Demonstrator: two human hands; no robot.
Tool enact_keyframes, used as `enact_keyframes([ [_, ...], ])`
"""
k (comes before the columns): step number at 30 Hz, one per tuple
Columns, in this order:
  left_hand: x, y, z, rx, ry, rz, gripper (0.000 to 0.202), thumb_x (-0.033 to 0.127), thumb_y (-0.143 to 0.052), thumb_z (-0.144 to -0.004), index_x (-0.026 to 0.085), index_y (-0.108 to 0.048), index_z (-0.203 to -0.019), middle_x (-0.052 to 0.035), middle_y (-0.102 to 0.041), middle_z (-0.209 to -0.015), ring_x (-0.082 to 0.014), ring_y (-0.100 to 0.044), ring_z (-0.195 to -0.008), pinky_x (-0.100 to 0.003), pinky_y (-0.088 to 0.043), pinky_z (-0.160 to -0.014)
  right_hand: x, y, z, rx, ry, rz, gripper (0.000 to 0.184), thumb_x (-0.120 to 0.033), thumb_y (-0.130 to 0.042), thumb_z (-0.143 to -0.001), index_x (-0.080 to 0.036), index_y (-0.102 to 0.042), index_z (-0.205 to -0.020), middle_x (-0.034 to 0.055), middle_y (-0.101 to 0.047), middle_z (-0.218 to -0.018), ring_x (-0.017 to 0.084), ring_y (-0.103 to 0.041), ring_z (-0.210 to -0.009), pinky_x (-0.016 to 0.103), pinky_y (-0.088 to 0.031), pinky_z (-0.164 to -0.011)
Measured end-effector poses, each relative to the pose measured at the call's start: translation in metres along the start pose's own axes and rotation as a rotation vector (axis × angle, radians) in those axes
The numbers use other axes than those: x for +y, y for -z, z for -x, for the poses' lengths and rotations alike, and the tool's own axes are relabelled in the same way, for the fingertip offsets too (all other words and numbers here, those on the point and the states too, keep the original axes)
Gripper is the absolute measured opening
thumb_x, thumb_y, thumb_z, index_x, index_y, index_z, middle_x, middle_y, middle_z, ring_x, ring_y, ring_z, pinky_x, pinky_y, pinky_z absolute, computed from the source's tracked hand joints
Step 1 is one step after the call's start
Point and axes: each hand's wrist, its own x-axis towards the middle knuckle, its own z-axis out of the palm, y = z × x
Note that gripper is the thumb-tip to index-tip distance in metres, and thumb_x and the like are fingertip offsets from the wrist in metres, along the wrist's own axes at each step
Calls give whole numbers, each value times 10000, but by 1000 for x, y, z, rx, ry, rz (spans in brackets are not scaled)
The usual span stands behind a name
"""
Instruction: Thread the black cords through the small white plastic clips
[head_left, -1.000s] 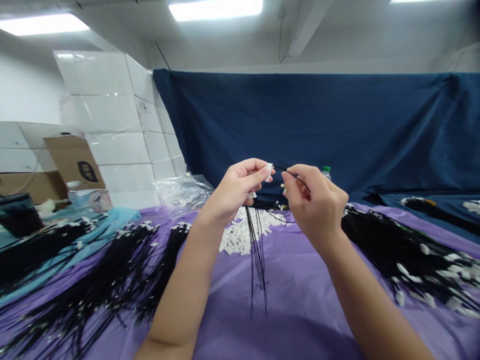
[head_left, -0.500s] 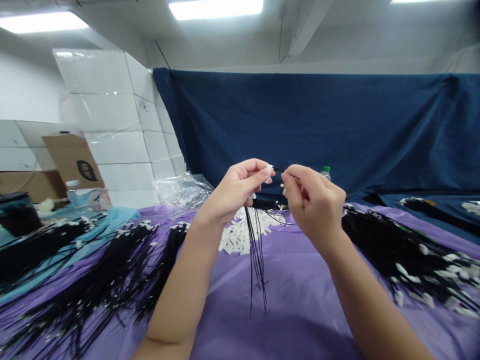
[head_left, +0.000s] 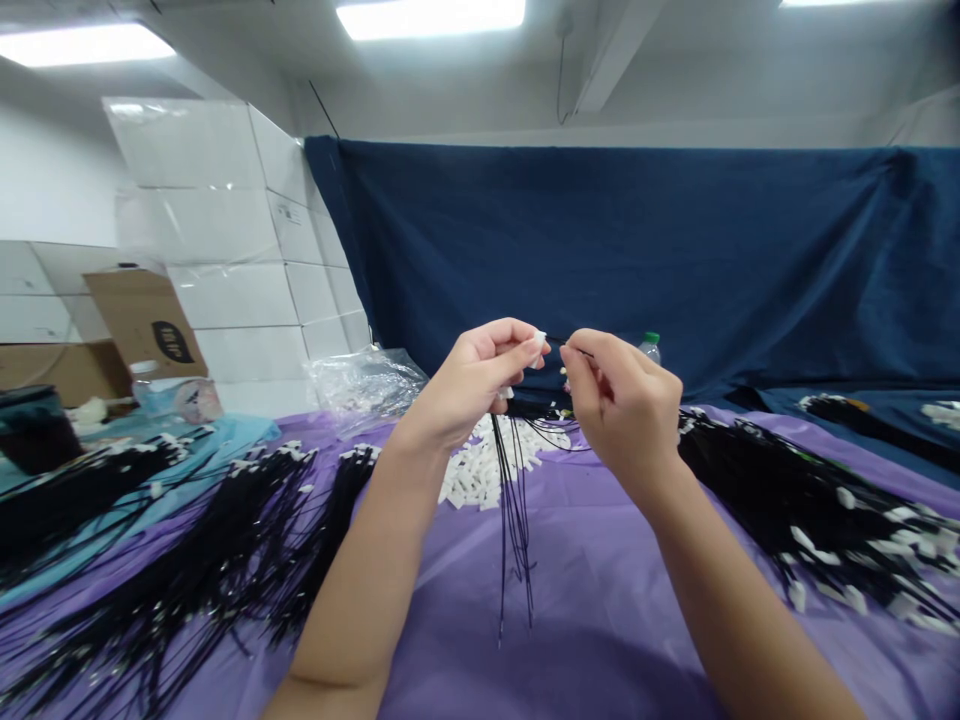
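White connector (head_left: 539,345) is pinched at the fingertips of the left hand (head_left: 480,375), held up above the heap of white pieces (head_left: 476,480). The right hand (head_left: 626,395), above and to the right of that heap, grips a thin black wire (head_left: 556,340) between thumb and forefinger; the wire reaches toward the connector, but whether it sits inside cannot be told. A second white piece (head_left: 505,393) shows at the lower fingers of the left hand, and loose wires (head_left: 516,520) hang beneath it, in front of the heap.

The heap lies on a worktop (head_left: 600,620) spread with wrinkled purple cloth. To the left of the heap are bundles of black wires (head_left: 217,540) with white ends, a crumpled clear plastic bag (head_left: 367,385) and, farther over, a turquoise cloth (head_left: 251,430). To its right is another thick wire bundle (head_left: 757,490).

Behind the heap hangs a dark blue curtain (head_left: 600,240), with a green-capped bottle (head_left: 651,350) before it. Beyond the heap to the left rise stacked white boxes (head_left: 225,225) and a brown carton (head_left: 142,325). Bright ceiling lights (head_left: 431,18) shine high over everything.
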Motion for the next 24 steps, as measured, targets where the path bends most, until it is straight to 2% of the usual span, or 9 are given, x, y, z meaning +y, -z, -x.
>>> enact_keyframes([
  [12,-2,-1,-2,-14,59,109,179,344,-638,-797,174,-593,-768,3,-487,-727,-49,-353,-534,-155,-175,-372,-1,3,-2,-58,-42,-3,148,-221,-490,-919,-195,-634,-893,-15,-632,-679,85,-549,-595,208,-391,-564],
  [19,-10,7,-11,128,77,224,200,331,-679,-762,155,-586,-768,0,-512,-826,-12,-357,-494,-139,-155,-353,-13,23,-10,108,40,99,107,-230,-599,-847,-188,-651,-929,85,-613,-920,182,-560,-802,314,-440,-724],
  [21,-12,11,-13,180,82,283,176,289,-686,-754,149,-585,-787,5,-499,-827,-2,-348,-478,-133,-154,-349,-18,29,-11,30,40,2,60,-206,-591,-849,-193,-643,-875,44,-617,-822,147,-558,-733,272,-427,-667],
  [24,-14,14,-16,241,108,357,138,217,-681,-743,138,-589,-808,12,-480,-794,2,-343,-459,-130,-175,-345,-23,29,-8,-273,-48,-155,67,-219,-588,-850,-207,-635,-803,-31,-604,-690,80,-504,-558,221,-369,-553],
])
